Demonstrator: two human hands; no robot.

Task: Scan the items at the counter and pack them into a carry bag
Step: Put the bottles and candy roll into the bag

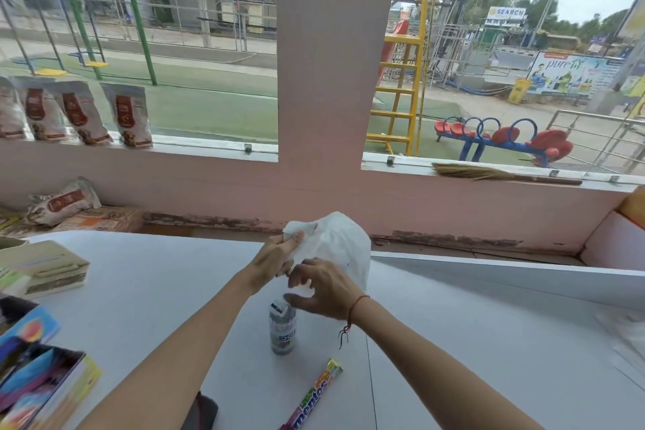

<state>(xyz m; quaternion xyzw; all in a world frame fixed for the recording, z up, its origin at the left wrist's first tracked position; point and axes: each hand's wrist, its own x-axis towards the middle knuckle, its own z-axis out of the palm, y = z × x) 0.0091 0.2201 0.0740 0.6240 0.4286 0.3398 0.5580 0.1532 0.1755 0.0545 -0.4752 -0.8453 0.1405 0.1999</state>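
Counter (157, 290) of white laminate carries the task's things: one small clear plastic jar (282, 330) with a printed label, standing upright near the middle, and one Mentos roll (311, 394) lying flat and slanted just nearer the front edge, apart from the jar. One white carry bag (335, 248) is held up above the counter, behind the jar.

Both arms reach forward, bare to the elbow, and meet at the bag. The left hand (275, 262) is raised with its fingers closed on a gathered edge at the top of the bag. The right hand (323, 288), with a red thread round its wrist, is palm-down just above the jar; its fingers are curled and spread loosely against the lower edge of the bag, and whether they actually pinch the plastic cannot be told. Thumb and fingertips hover close over the jar's lid without clearly touching it.

At the counter's left edge lie one beige box (49, 269) and several colourful cartons (35, 370). Four standing snack pouches (83, 112) line the window sill at left, a fifth lies on stacked cartons below them, and one broom (495, 174) rests on the sill at right.
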